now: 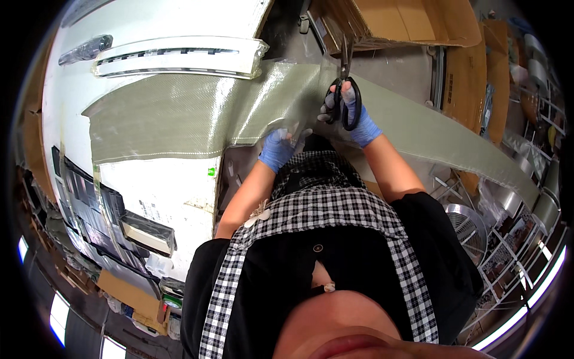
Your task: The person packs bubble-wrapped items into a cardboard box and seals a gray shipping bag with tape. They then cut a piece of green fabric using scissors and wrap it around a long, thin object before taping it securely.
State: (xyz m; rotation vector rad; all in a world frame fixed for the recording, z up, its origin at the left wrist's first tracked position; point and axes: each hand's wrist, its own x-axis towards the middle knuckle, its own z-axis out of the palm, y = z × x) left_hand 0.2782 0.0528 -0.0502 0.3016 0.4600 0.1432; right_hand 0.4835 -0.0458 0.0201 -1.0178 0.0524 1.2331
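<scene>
A long grey-green woven plastic sheet with a shiny surface runs from the table on the left, across in front of me, toward the far right. My left hand, in a blue and grey work glove, is closed on the sheet's near edge, just past the table's side. In my right hand, gloved the same way, is a pair of black-handled scissors. Their blades point away from me at the sheet, which looks creased and blurred there. Whether the blades are cutting into it, I cannot tell.
On the white table a long white part in clear wrap lies beyond the sheet. Dark wrapped panels lie at its near left. An open cardboard box stands ahead; a fan and wire rack stand right.
</scene>
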